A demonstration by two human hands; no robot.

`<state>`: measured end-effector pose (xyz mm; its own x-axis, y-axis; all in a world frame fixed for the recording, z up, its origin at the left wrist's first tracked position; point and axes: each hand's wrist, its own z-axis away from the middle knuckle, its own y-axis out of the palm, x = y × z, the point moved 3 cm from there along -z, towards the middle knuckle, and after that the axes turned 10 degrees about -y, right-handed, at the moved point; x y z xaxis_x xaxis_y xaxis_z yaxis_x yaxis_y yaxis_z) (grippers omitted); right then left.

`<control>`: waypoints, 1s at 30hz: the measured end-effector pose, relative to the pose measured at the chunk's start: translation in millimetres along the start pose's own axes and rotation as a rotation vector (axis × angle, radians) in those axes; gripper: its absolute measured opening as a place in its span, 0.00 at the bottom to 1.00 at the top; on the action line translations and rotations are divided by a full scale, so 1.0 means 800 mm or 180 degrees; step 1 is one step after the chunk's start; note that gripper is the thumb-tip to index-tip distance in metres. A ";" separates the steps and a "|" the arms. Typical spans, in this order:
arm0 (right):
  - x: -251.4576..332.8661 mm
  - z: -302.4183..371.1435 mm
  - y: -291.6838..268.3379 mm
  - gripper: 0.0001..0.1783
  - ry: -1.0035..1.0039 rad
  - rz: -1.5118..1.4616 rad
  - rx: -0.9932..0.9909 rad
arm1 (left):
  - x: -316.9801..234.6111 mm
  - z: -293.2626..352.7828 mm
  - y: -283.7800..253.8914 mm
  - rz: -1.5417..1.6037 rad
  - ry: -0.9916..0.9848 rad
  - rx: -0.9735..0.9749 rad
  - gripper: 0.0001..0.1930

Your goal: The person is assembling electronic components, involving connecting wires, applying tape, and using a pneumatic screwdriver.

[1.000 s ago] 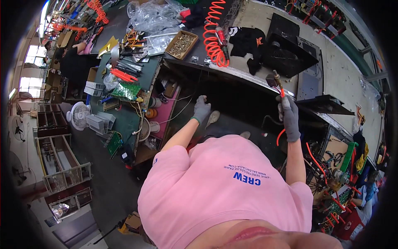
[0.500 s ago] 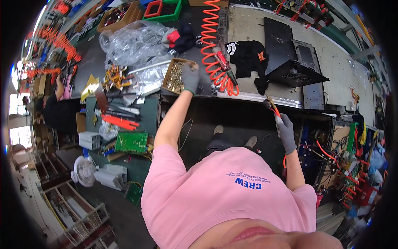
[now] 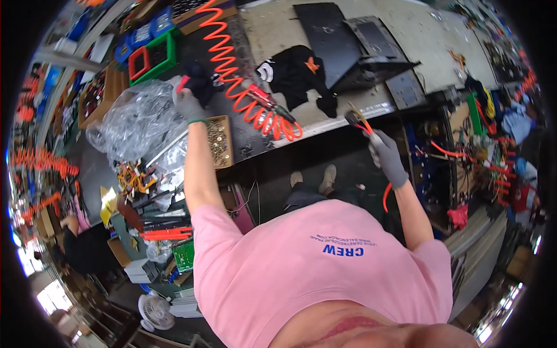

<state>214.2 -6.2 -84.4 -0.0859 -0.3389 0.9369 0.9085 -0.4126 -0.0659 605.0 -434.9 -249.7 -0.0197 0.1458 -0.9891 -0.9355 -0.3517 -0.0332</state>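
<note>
My left hand (image 3: 190,107), in a grey glove, reaches over the bench to a dark cloth bundle (image 3: 200,80) with a red-pink part. Its fingertips are at that red part; whether they grip it is not clear. Just beside that wrist is an open cardboard box of small brass-coloured screws (image 3: 219,145), partly covered by my forearm. My right hand (image 3: 387,156), also gloved in grey, is closed round a cable bundle (image 3: 364,124) with red and orange wires and a dark end piece. It is held in front of the bench edge. A red length hangs below that hand.
Clear plastic bags (image 3: 136,122) lie left of the cloth. A coiled red air hose (image 3: 223,58) leads to a red power screwdriver (image 3: 264,97). Black fabric (image 3: 293,72) and black metal panels (image 3: 331,40) lie beyond. A white fan (image 3: 155,310) stands lower left.
My left hand has gone from the screw box to the dark cloth bundle. My right hand keeps its hold on the cable bundle. The whole view has turned and shifted.
</note>
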 end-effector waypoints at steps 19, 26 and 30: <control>0.074 -0.056 0.115 0.16 -0.0234 -0.1111 0.1268 | -0.223 0.408 0.110 -0.0355 0.2633 0.2212 0.06; 0.091 -0.042 0.097 0.17 -0.0585 -0.0976 0.1281 | -0.207 0.399 0.127 0.0684 0.1059 0.2442 0.22; 0.090 -0.039 0.093 0.17 -0.0839 -0.0782 0.1421 | -0.188 0.406 0.132 0.0516 0.0756 0.2833 0.26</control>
<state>262.6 -87.8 -33.0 -0.2635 -0.0322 0.9641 0.9643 -0.0360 0.2624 394.6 -193.7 -57.6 -0.1928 -0.0703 -0.9787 -0.8555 0.5005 0.1326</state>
